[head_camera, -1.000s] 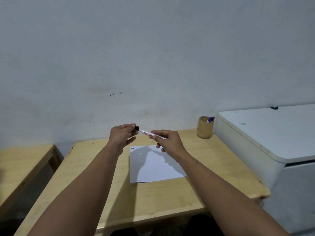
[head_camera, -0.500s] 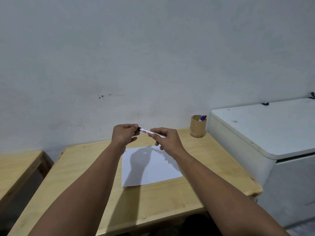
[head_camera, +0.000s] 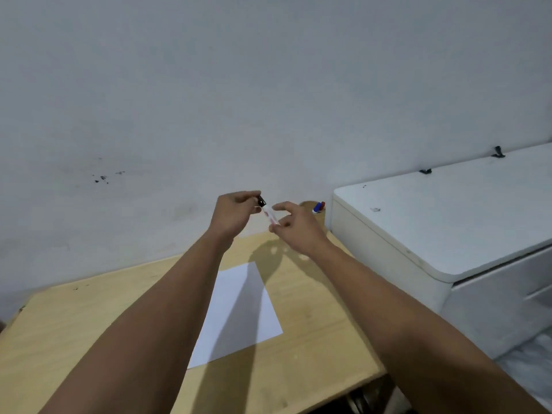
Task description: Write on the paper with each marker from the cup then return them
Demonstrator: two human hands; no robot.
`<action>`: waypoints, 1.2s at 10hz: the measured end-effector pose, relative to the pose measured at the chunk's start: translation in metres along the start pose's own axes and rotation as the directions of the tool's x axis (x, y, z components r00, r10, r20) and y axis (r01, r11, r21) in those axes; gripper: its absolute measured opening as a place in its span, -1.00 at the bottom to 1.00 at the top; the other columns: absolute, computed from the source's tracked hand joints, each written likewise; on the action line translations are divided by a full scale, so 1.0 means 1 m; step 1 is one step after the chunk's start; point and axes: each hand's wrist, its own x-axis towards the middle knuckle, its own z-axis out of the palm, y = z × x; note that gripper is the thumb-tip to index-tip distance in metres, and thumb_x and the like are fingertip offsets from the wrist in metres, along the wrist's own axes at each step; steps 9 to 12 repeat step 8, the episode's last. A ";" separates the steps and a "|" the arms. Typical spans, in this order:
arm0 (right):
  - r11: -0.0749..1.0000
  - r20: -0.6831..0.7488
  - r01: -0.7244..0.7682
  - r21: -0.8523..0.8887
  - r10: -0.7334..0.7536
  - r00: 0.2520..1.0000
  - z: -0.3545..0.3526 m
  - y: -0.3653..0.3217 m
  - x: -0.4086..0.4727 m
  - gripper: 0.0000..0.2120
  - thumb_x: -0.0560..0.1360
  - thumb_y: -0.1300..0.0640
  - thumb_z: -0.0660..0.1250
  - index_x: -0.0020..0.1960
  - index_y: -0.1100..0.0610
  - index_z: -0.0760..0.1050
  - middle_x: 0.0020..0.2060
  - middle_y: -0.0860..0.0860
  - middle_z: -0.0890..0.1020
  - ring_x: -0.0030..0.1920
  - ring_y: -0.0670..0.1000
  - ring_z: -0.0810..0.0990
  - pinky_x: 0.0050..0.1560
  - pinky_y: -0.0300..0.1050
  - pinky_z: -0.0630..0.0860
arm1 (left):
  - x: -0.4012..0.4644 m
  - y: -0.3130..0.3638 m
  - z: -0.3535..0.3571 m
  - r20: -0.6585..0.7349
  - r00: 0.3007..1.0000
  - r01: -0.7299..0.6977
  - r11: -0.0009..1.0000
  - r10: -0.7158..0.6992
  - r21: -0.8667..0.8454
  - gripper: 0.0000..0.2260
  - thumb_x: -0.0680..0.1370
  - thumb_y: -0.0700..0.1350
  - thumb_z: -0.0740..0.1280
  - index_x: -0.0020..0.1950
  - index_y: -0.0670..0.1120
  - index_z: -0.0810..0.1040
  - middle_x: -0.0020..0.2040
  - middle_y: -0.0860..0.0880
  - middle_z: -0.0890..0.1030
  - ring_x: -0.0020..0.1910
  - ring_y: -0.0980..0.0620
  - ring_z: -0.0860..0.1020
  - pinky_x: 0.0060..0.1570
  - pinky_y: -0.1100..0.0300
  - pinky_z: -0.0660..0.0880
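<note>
Both hands are raised above the far part of the wooden table. My left hand pinches the black cap end of a white marker. My right hand holds the marker's white barrel between thumb and fingers, with the index finger lifted. A white sheet of paper lies flat on the table below my arms. The wooden cup stands at the table's far right corner, mostly hidden behind my right hand, and a blue and a red marker stick out of it.
A white chest-like appliance stands right of the table, close to the cup. A plain grey wall runs behind the table. The table's front edge is near my body.
The view has swung left and tilted, so the table and paper look rotated. Both hands have lifted with the marker, and my right index finger has come off the barrel.
</note>
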 end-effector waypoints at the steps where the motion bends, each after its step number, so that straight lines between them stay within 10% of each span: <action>1: 1.000 -0.172 0.011 -0.005 -0.012 0.985 -0.039 0.001 0.040 -0.85 0.54 0.14 0.50 0.10 -0.01 0.67 -0.21 -0.03 0.72 -0.16 0.03 0.68 -0.01 0.02 0.66 | 0.033 0.004 0.033 0.034 0.999 -0.045 0.996 0.042 0.077 -0.64 0.59 -0.22 0.31 0.40 -0.07 0.54 0.09 0.00 0.72 -0.04 0.09 0.67 -0.03 0.18 0.52; 4: 0.997 -0.253 -0.027 -0.075 0.007 0.967 -0.070 0.034 0.112 -0.90 0.61 0.08 0.41 0.07 0.02 0.50 -0.17 0.03 0.76 -0.11 0.14 0.74 0.05 0.15 0.69 | 0.075 -0.068 0.121 0.220 0.973 -0.042 0.885 -0.069 0.464 -0.07 0.45 0.03 0.57 0.67 -0.04 0.11 0.56 -0.12 0.36 0.49 -0.12 0.41 0.35 0.02 0.40; 7: 0.960 -0.138 -0.141 -0.240 0.110 0.984 -0.054 0.060 0.103 -0.81 0.52 0.12 0.39 0.05 -0.12 0.50 -0.10 -0.15 0.69 0.05 0.05 0.68 0.32 0.21 0.53 | 0.077 -0.091 0.139 0.186 0.981 -0.030 0.914 -0.051 0.405 -0.27 0.50 0.11 0.47 0.58 0.04 0.22 0.31 -0.04 0.60 0.30 -0.10 0.57 0.21 -0.12 0.56; 12: 0.968 -0.172 -0.143 -0.205 0.108 0.979 -0.057 0.056 0.094 -0.71 0.48 0.16 0.42 0.13 -0.13 0.55 -0.02 -0.18 0.69 0.10 0.00 0.69 0.38 0.21 0.49 | 0.063 -0.091 0.135 0.174 0.982 0.008 0.930 -0.077 0.368 -0.22 0.53 0.09 0.45 0.65 0.01 0.14 0.48 -0.11 0.48 0.43 -0.10 0.48 0.30 -0.06 0.50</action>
